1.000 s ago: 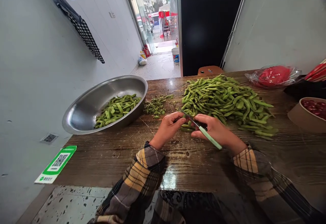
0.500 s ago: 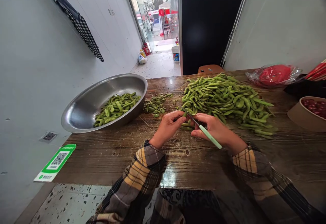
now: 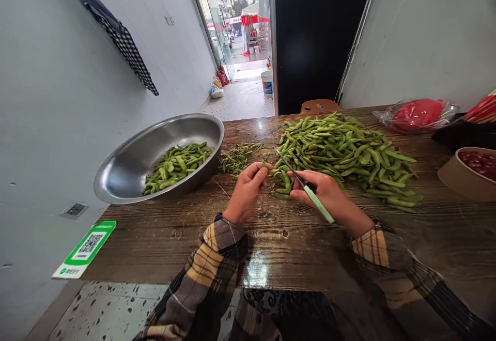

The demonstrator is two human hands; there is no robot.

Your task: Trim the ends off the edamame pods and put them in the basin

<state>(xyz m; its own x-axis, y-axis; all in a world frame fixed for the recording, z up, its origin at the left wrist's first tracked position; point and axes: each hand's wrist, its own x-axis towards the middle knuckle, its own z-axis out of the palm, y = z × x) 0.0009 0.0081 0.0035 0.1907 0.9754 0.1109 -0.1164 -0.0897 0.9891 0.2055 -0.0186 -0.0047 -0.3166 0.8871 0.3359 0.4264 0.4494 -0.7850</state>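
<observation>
My left hand (image 3: pixel 248 188) is closed, pinching a green soybean pod (image 3: pixel 264 165) whose tip shows between thumb and fingers. My right hand (image 3: pixel 323 191) grips a small knife (image 3: pixel 318 204) with a pale green handle. Its thin dark blade points up and left, apart from the left hand. Just beyond the blade lies a large heap of pods (image 3: pixel 341 147) on the wooden table (image 3: pixel 186 248). Left of the hands, a wide steel basin (image 3: pixel 124 160) holds more pods (image 3: pixel 176 165). A small pile of green trimmings (image 3: pixel 238 158) sits beside the basin.
At the right are a paper bowl (image 3: pixel 451 178) of dark red beans or berries and a red item in clear plastic (image 3: pixel 418 115). A QR-code card (image 3: pixel 89 248) lies at the table's left corner. An orange-brown stool (image 3: pixel 320 105) stands behind the table.
My left hand has moved slightly left, away from the blade, with the pod in its fingers. My right hand stays almost in place, its blade now showing clear of the left hand.
</observation>
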